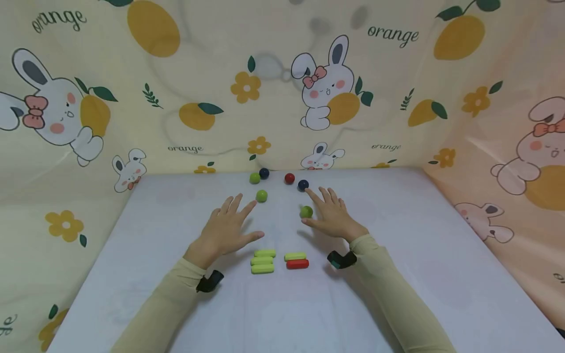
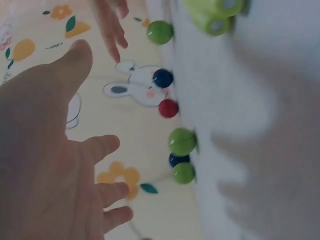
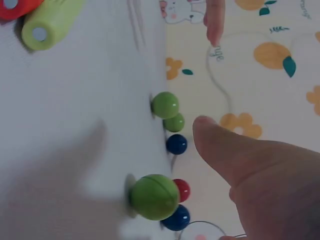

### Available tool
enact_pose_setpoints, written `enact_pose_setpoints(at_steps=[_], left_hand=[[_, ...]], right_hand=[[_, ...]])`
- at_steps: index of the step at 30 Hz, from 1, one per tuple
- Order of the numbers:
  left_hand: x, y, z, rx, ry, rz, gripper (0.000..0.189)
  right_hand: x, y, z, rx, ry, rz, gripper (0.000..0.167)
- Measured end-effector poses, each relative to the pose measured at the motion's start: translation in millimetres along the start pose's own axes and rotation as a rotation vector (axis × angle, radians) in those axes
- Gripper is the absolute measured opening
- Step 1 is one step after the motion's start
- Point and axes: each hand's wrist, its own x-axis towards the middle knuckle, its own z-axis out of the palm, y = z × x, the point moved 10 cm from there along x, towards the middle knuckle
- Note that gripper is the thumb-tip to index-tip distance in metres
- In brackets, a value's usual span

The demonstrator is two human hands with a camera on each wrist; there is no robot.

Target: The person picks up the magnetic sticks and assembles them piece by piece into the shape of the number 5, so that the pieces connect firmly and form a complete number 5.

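My left hand (image 1: 226, 229) hovers over the left of the table, fingers spread, holding nothing. Just beyond its fingertips lies a green ball (image 1: 262, 196). My right hand (image 1: 332, 216) is likewise spread and holds nothing, its thumb and forefinger either side of another green ball (image 1: 306, 212) in the head view. Near that forefinger's tip is a dark blue ball (image 1: 303, 185). Between and nearer than the hands lie small blocks: several yellow-green cylinders (image 1: 262, 268) stacked in a left column, and one yellow-green cylinder (image 1: 295, 256) touching a red cylinder (image 1: 297, 264) on the right.
At the back of the white table (image 1: 397, 294) sit a red ball (image 1: 289, 178), a third green ball (image 1: 254, 178) and a second dark blue ball (image 1: 264, 173). A printed cloth (image 1: 273, 29) with rabbits and oranges walls the back and sides.
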Motion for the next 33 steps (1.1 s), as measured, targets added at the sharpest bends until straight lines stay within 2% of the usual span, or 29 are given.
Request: enact_pose_setpoints(at_steps=[4, 7, 14, 17, 20, 28, 33], left_hand=[[2.2, 10.4, 8.7, -0.006, -0.028, 0.047, 0.081], [3.0, 18.3, 16.8, -0.058, -0.079, 0.075, 0.074], [1.5, 28.4, 39.9, -0.246, -0.229, 0.102, 0.035], [-0.7, 32.2, 45.7, -0.297, -0.264, 0.124, 0.021], [-1.1, 34.5, 47.6, -0.31, -0.268, 0.134, 0.013], [2.5, 35.0, 56.2, -0.327, -0.306, 0.132, 0.018], [5.3, 34.9, 55.7, -0.365, -0.292, 0.149, 0.023]], right_hand=[[5.4, 1.4, 5.8, -0.01, 0.009, -0.028, 0.082], [9.2, 2.1, 10.8, -0.019, 0.006, -0.047, 0.075], [18.6, 4.6, 23.8, -0.011, 0.01, -0.085, 0.059], [20.3, 5.7, 27.4, 0.008, 0.009, -0.074, 0.055], [20.6, 4.9, 27.3, 0.048, 0.01, -0.059, 0.049], [23.1, 6.4, 27.3, 0.135, 0.013, -0.039, 0.039], [23.9, 12.1, 28.2, 0.177, 0.01, -0.023, 0.039]])
